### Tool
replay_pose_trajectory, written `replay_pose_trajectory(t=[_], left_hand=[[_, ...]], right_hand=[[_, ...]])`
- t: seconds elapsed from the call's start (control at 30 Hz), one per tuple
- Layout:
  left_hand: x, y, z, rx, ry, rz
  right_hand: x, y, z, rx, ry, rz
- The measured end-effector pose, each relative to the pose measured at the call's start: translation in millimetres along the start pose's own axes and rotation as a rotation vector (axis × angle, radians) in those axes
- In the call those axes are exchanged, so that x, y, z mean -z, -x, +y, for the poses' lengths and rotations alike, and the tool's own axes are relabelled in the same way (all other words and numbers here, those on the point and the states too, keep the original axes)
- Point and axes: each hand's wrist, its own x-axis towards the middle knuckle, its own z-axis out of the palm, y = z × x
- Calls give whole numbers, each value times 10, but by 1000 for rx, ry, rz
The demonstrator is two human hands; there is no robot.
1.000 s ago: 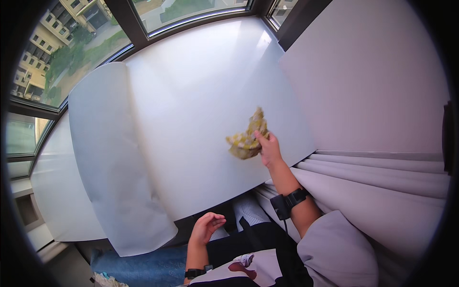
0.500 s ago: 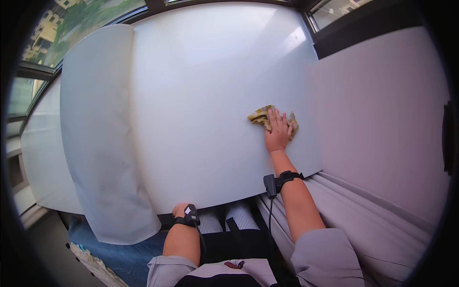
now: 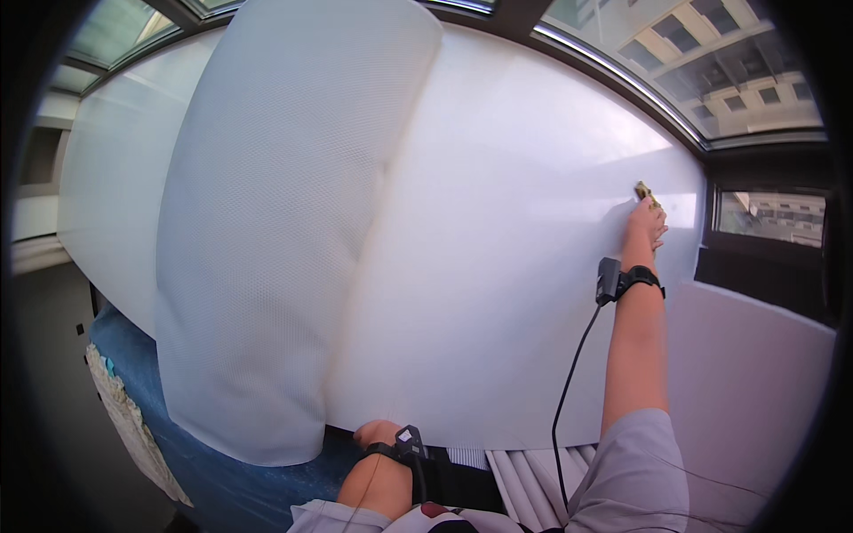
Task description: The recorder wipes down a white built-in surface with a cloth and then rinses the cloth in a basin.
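A crumpled yellow-brown cloth [image 3: 646, 190] lies on the white ledge top [image 3: 498, 240] near its far right corner. My right hand [image 3: 645, 222] reaches out at full arm's length and grips this cloth, which pokes out beyond the fingers; part of it is hidden under the hand. At the front edge of the ledge is my left hand [image 3: 378, 432], bent so that its fingers cannot be seen. Left of both hands a wide grey-white textured mat [image 3: 275, 222], rolled or folded over, lies across the ledge.
Windows [image 3: 693, 67] with dark frames border the far side and the right corner. A pale pinkish wall panel [image 3: 746, 373] stands at the right. Blue fabric [image 3: 133, 355] hangs below the ledge at the left. A black cable [image 3: 558, 417] runs from my right wrist strap.
My right hand has slid the cloth away from me, toward the far right corner. The view has turned to the right, and my left hand stays by the front edge.
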Motion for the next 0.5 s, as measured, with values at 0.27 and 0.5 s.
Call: replay_pose_trajectory(t=[0.27, 0.5], left_hand=[[236, 292, -45, 124, 122, -5], [306, 309, -104, 158, 208, 29]], right_hand=[[-248, -695, -2070, 364, -115, -182], [-277, 1254, -2988, 834, -177, -168]])
